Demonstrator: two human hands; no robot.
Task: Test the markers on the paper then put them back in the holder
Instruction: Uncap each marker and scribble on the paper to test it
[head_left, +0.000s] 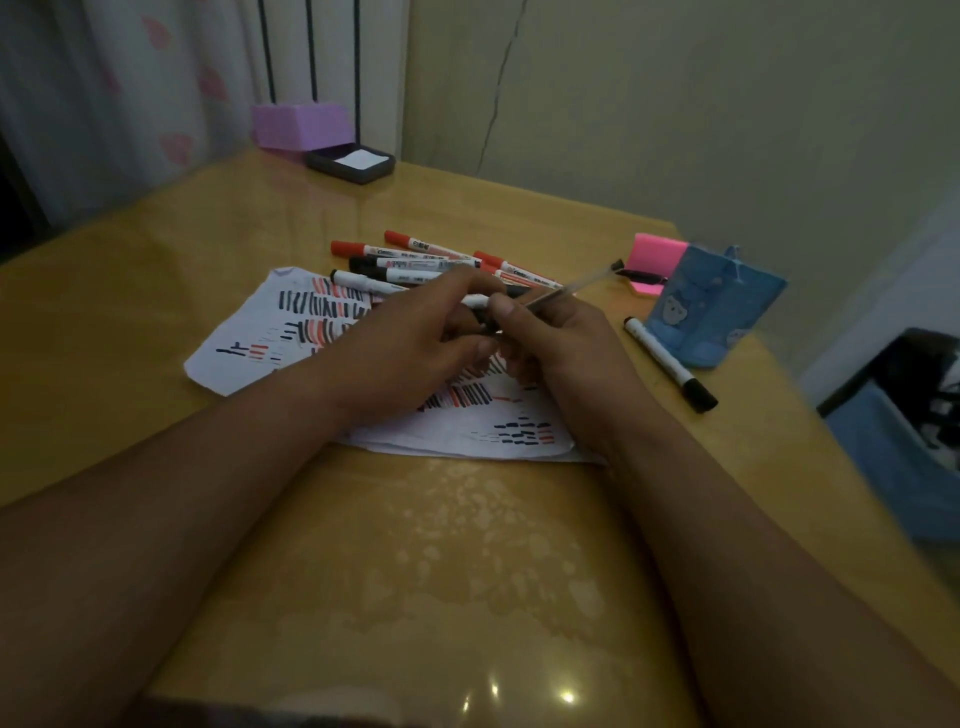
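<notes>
White paper (249, 343) covered in black and red test strokes lies on the table. Both hands meet above its middle. My right hand (561, 353) grips a thin clear pen (582, 283) whose black end points up to the right. My left hand (415, 348) curls round the pen's lower end, near a black part between the fingers. Several red-capped and black-capped markers (415, 260) lie in a pile just behind the hands. One black-capped marker (670, 364) lies alone at the right, beside the blue paper holder (717, 312).
A pink sticky-note pad (657, 252) sits behind the holder. At the far left corner stand a purple box (298, 124) and a dark tray with white paper (350, 163). The table's right edge (810, 405) drops to a blue bin. A wall rises behind.
</notes>
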